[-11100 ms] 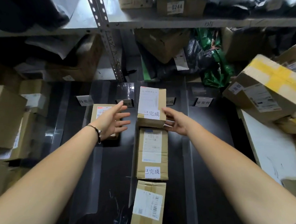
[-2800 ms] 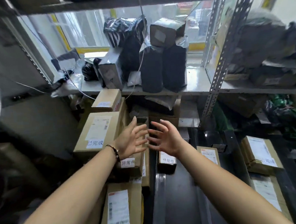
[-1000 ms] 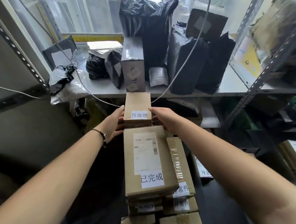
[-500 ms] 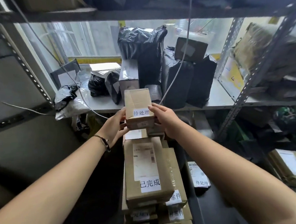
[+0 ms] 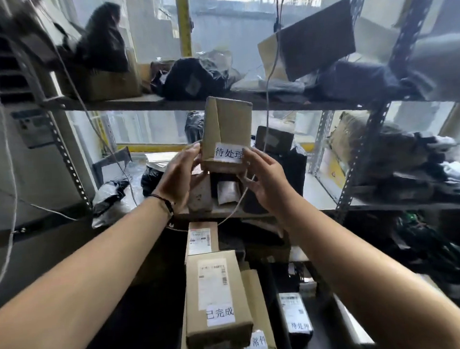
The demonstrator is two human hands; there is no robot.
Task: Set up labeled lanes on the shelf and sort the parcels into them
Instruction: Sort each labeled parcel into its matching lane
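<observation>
small parcel (image 5: 227, 131) btwn left hand (image 5: 178, 178) & right hand (image 5: 264, 181) — parcel stack (image 5: 215, 298) below, shelf (image 5: 142, 101) behind

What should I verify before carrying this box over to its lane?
1. Grip: left hand and right hand hold the box by its lower sides: ok.
2. Label faces the camera and reads 待处理: ok.
3. Box lifted free of the stack below: ok.
4. Cable hangs close beside the box; whether it touches: cannot tell.
5. Matching lane in view: not ok, no lane marker shows.
</observation>
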